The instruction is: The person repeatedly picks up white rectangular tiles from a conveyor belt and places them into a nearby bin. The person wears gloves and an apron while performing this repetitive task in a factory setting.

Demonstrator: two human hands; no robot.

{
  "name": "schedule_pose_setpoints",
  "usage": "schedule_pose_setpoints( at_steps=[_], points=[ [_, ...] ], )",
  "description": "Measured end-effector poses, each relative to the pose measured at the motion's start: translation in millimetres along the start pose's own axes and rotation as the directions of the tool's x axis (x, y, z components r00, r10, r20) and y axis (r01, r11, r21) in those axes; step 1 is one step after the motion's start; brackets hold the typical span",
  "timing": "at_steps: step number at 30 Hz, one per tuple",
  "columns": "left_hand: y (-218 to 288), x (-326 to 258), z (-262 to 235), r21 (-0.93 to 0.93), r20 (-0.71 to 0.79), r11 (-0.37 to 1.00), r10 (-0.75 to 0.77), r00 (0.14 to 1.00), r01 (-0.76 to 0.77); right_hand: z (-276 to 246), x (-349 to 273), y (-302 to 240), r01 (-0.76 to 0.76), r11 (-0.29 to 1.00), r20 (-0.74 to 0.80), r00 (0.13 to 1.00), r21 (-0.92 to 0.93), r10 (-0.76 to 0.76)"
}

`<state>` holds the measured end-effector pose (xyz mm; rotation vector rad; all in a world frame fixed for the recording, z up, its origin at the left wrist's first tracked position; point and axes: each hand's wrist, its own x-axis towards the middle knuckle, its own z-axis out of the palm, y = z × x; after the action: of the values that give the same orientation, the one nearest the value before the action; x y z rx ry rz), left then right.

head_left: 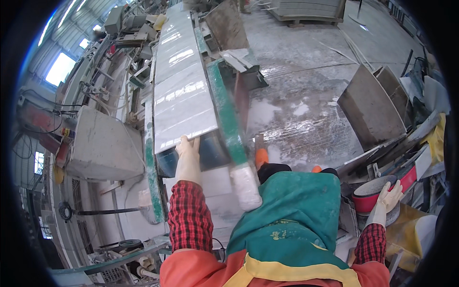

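Observation:
A long white stone slab (184,91) with grey veining and a wet shine lies on a conveyor-like bed that runs away from me. At its near end, my left hand (187,155), in a pale glove, closes over the edge with its fingertips at the rim. Over on the far right my right hand (392,197), also gloved, has its fingers stretched out and apart. It lies beside a round grey disc with a red rim (367,197), seemingly touching its edge; nothing shows in its grasp.
Green rails (224,110) flank the bed, the right one ending in a white wrapped pad (246,187) near my apron. Brown boards (373,107) lean at the right. A large grey block-shaped housing (105,146) stands left. Wet, white-stained floor (306,119) stretches ahead.

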<state>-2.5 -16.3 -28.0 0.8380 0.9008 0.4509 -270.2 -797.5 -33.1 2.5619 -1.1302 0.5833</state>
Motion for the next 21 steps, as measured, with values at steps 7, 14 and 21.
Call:
schedule_pose_setpoints(
  at_steps=[7,14,21],
  points=[
    [29,-20,-16,0.557,0.147,0.830,-0.076,0.986,-0.019,-10,-8,-11,0.017,1.000,-0.040,0.999,-0.005,-0.017],
    [29,-6,-30,0.536,0.205,0.844,-0.092,0.974,-0.033,-22,-16,-21,0.033,0.999,-0.084,0.996,0.004,-0.033],
    [-5,44,-40,0.226,0.463,0.970,-0.188,0.866,0.090,-82,-11,-50,-0.082,0.987,-0.072,0.993,0.137,0.092]
  ],
)
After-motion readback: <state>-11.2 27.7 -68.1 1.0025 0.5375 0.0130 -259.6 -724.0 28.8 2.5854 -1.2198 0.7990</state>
